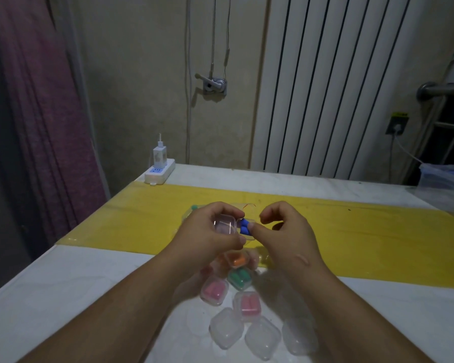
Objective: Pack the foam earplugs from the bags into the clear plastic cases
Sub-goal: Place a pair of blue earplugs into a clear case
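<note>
Cases of clear plastic, three empty ones [226,328], lie nearest, between the two forearms. Just beyond them are two cases with pink foam earplugs [249,305], then a case with green earplugs [239,277] and a case with orange earplugs [237,259], all clustered under the wrists.

Above these, the left hand [207,231] grips a small open clear case [224,224], with fingers over its top and the thumb beneath. A pair of blue foam earplugs [243,228] stands at that case's right side, between the two hands. The right hand [286,229] has its fingers curled and its thumb tip against the blue earplugs. I cannot tell whether it pinches them or only presses.

The white table [63,297] is bare to the left of the left forearm as far as its slanting edge. A yellow band [364,231] crosses it beneath the hands and runs bare to the right.

Just past the left hand's knuckles lies a clear plastic bag [194,209]. Farther left, at the table's far corner, sits a white power strip [159,172].
</note>
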The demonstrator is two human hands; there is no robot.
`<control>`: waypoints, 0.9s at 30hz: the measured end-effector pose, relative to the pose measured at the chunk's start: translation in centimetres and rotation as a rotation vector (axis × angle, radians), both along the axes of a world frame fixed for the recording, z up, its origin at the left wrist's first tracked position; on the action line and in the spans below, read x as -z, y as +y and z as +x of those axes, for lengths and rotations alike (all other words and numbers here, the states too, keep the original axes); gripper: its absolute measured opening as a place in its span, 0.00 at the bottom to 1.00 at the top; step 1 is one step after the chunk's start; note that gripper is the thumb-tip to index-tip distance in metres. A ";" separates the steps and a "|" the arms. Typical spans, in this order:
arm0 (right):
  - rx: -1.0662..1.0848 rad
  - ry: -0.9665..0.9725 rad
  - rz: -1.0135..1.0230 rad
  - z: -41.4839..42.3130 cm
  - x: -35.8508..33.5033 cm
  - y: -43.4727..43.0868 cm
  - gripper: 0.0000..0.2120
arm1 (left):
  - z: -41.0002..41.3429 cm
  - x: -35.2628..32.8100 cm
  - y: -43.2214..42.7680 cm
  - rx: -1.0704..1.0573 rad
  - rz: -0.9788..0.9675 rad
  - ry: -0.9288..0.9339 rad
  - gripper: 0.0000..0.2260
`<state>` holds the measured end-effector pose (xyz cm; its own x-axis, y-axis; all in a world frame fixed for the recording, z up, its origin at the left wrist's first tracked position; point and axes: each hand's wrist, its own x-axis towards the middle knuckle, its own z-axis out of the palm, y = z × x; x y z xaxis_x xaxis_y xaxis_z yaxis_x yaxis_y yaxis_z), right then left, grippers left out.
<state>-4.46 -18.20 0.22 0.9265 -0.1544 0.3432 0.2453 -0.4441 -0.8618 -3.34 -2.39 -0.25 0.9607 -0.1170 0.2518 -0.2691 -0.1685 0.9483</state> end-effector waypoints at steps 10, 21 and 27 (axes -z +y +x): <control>-0.056 0.117 0.329 0.0 -0.8 -0.3 0.06 | -0.6 -1.6 0.1 0.178 -0.398 0.218 0.09; -0.239 0.145 0.560 -0.4 -1.0 0.3 0.06 | -0.2 -0.8 0.2 0.046 -0.242 0.037 0.13; -0.039 0.049 0.207 0.0 -0.8 -0.8 0.02 | 0.2 -0.7 0.2 -0.046 -0.231 -0.056 0.09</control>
